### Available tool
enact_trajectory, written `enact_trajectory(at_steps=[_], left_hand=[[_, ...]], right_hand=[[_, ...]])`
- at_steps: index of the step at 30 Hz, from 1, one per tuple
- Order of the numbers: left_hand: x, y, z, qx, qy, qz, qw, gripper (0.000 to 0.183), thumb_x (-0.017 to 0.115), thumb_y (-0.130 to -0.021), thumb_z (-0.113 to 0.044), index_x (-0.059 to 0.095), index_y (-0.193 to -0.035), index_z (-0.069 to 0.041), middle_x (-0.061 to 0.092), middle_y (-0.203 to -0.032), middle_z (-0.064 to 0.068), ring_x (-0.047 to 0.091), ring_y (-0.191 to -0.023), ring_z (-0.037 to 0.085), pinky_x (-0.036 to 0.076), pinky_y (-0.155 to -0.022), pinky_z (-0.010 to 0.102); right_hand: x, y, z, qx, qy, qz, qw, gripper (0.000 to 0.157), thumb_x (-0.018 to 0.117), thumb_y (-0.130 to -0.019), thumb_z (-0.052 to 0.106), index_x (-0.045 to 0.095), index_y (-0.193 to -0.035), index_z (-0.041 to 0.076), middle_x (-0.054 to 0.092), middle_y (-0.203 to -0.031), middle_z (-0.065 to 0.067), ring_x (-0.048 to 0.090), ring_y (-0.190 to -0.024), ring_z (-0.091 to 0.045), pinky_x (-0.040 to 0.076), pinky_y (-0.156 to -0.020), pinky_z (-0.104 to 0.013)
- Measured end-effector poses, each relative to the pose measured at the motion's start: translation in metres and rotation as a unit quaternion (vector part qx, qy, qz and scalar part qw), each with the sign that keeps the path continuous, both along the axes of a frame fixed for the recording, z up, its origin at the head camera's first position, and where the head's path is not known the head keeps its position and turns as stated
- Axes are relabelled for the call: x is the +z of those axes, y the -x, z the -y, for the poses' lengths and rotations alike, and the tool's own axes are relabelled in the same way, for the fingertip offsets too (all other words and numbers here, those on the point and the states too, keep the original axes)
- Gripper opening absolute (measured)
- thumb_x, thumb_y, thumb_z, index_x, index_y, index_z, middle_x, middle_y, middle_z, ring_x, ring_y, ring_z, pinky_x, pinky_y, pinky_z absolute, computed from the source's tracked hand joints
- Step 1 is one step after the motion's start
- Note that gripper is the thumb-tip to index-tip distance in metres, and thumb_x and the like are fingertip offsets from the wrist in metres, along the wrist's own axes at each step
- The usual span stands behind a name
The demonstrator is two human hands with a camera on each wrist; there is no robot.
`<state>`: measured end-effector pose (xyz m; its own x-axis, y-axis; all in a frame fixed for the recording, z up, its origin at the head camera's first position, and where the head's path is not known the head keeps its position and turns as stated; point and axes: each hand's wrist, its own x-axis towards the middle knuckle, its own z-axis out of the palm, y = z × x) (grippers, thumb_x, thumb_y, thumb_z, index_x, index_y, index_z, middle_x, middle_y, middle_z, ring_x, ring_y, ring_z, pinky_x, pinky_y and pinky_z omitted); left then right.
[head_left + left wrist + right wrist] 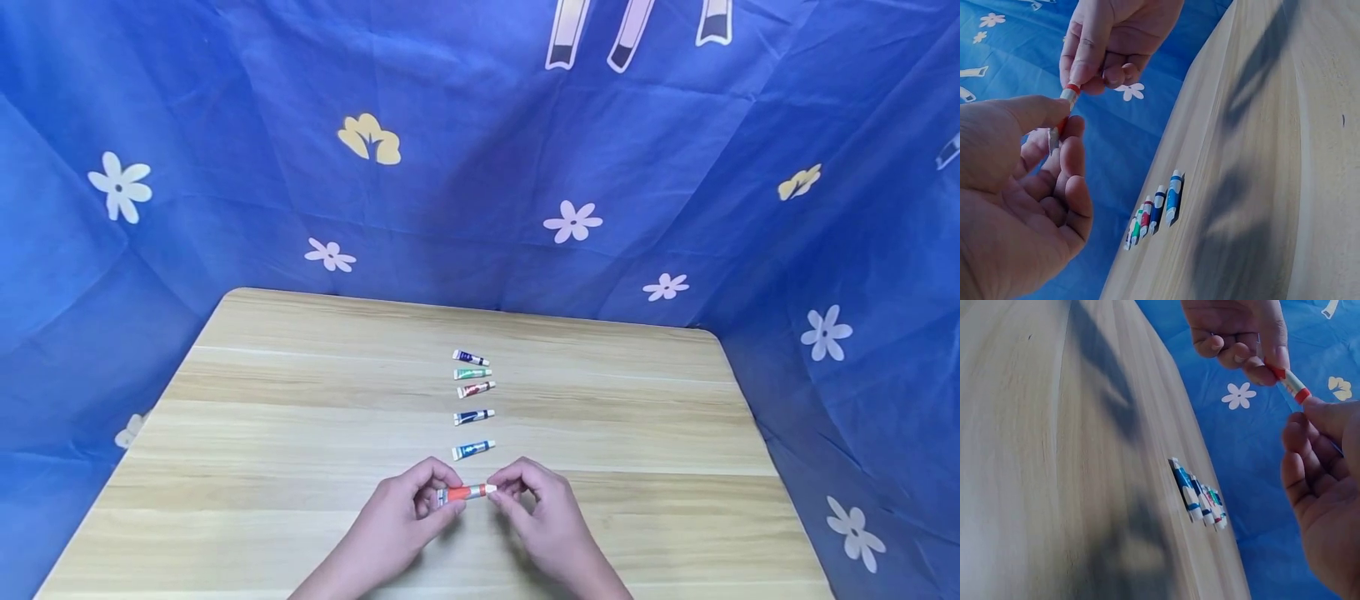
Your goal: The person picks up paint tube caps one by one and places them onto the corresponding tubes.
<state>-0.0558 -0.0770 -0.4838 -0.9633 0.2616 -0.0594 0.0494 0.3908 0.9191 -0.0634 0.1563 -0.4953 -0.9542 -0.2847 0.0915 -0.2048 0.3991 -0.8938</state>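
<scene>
An orange-red paint tube [467, 492] with a white cap is held level above the table near its front. My left hand [401, 521] pinches the flat crimped end between thumb and fingers. At the other end, my right hand [546, 517] pinches the white cap, which its fingertips mostly cover in both wrist views. Beyond the hands, a light blue paint tube [473, 450] lies nearest. Farther back come a dark blue tube [474, 417], a red tube [476, 389], a green tube [472, 374] and a violet-blue tube [471, 358], all with caps to the right.
The tubes lie in a column on a light wood-grain table [285, 433] with rounded far corners. A blue cloth [465, 192] printed with flowers hangs behind the table and along both sides. Shadows of the hands fall on the tabletop.
</scene>
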Motion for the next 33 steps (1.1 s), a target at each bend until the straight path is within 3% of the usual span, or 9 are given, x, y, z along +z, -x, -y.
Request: enact_trajectory(at_steps=[2, 6, 9, 12, 16, 20, 23, 29, 33], left_hand=[[0.000, 0.000, -0.001, 0.007, 0.008, -0.008, 0.9999, 0.020, 0.088, -0.091, -0.022, 0.072, -0.101, -0.029, 0.062, -0.076, -0.015, 0.051, -0.067, -0.003, 0.045, -0.063, 0.020], [0.000, -0.002, -0.003, 0.018, 0.035, -0.043, 0.9983, 0.024, 0.092, -0.086, -0.021, 0.076, -0.097, -0.036, 0.069, -0.078, -0.021, 0.057, -0.073, -0.005, 0.049, -0.070, 0.022], [-0.004, -0.003, -0.008, 0.015, 0.065, -0.108, 0.9919, 0.029, 0.095, -0.082, -0.017, 0.078, -0.095, -0.037, 0.075, -0.085, -0.024, 0.059, -0.077, -0.006, 0.051, -0.072, 0.022], [-0.011, -0.002, -0.012, 0.004, 0.109, -0.228, 0.9675, 0.032, 0.097, -0.077, -0.014, 0.079, -0.095, -0.034, 0.078, -0.091, -0.023, 0.064, -0.079, -0.004, 0.053, -0.074, 0.021], [-0.019, 0.002, -0.015, -0.006, 0.154, -0.382, 0.9114, 0.031, 0.099, -0.072, -0.016, 0.080, -0.094, -0.026, 0.080, -0.090, -0.020, 0.071, -0.083, -0.001, 0.052, -0.082, 0.020], [-0.024, 0.004, -0.016, -0.013, 0.188, -0.418, 0.8888, 0.031, 0.097, -0.073, -0.024, 0.079, -0.099, -0.024, 0.080, -0.088, -0.018, 0.069, -0.081, 0.000, 0.051, -0.082, 0.021], [-0.027, 0.005, -0.019, -0.014, 0.217, -0.389, 0.8951, 0.030, 0.095, -0.078, -0.028, 0.079, -0.102, -0.026, 0.079, -0.088, -0.019, 0.068, -0.081, 0.000, 0.052, -0.080, 0.023], [-0.042, 0.017, -0.026, 0.005, 0.231, -0.244, 0.9419, 0.020, 0.094, -0.083, -0.027, 0.079, -0.095, -0.029, 0.071, -0.086, -0.020, 0.054, -0.075, -0.003, 0.048, -0.070, 0.024], [-0.056, 0.025, -0.027, 0.020, 0.235, -0.169, 0.9570, 0.021, 0.096, -0.080, -0.025, 0.078, -0.090, -0.027, 0.065, -0.093, -0.016, 0.052, -0.076, -0.003, 0.046, -0.067, 0.024]], right_hand=[[-0.002, 0.000, -0.001, 0.015, -0.010, 0.007, 1.000, 0.003, 0.073, -0.104, 0.025, 0.071, -0.104, 0.023, 0.071, -0.090, 0.005, 0.062, -0.082, -0.002, 0.057, -0.077, -0.023], [-0.009, -0.001, -0.002, 0.076, -0.017, 0.032, 0.996, 0.020, 0.053, -0.115, 0.026, 0.064, -0.100, 0.017, 0.069, -0.085, -0.009, 0.061, -0.078, -0.006, 0.055, -0.075, -0.022], [-0.014, -0.002, 0.000, 0.086, -0.017, 0.049, 0.995, 0.033, 0.045, -0.117, 0.021, 0.061, -0.091, 0.012, 0.067, -0.079, -0.015, 0.058, -0.070, -0.003, 0.053, -0.070, -0.021], [-0.016, -0.004, 0.002, 0.054, -0.015, 0.089, 0.994, 0.042, 0.045, -0.118, 0.021, 0.060, -0.081, 0.007, 0.064, -0.070, -0.019, 0.049, -0.060, 0.002, 0.047, -0.060, -0.020], [-0.019, -0.005, 0.004, 0.006, 0.014, 0.168, 0.986, 0.052, 0.047, -0.117, 0.026, 0.058, -0.074, -0.002, 0.060, -0.063, -0.026, 0.042, -0.051, 0.001, 0.037, -0.050, -0.018], [-0.022, -0.003, 0.003, -0.013, 0.029, 0.193, 0.981, 0.056, 0.049, -0.116, 0.030, 0.059, -0.073, -0.004, 0.059, -0.061, -0.028, 0.041, -0.048, -0.001, 0.034, -0.046, -0.017], [-0.027, 0.000, 0.000, -0.014, 0.019, 0.189, 0.982, 0.058, 0.048, -0.117, 0.039, 0.062, -0.078, -0.001, 0.064, -0.064, -0.021, 0.047, -0.049, -0.001, 0.041, -0.048, -0.018], [-0.035, 0.009, -0.016, -0.046, -0.107, 0.159, 0.980, 0.050, 0.041, -0.117, 0.045, 0.062, -0.087, 0.013, 0.059, -0.070, 0.001, 0.051, -0.060, -0.006, 0.046, -0.061, -0.024], [-0.040, 0.013, -0.024, -0.063, -0.197, 0.129, 0.970, 0.036, 0.052, -0.114, 0.039, 0.056, -0.085, 0.019, 0.046, -0.069, 0.008, 0.046, -0.064, -0.007, 0.039, -0.062, -0.025]])
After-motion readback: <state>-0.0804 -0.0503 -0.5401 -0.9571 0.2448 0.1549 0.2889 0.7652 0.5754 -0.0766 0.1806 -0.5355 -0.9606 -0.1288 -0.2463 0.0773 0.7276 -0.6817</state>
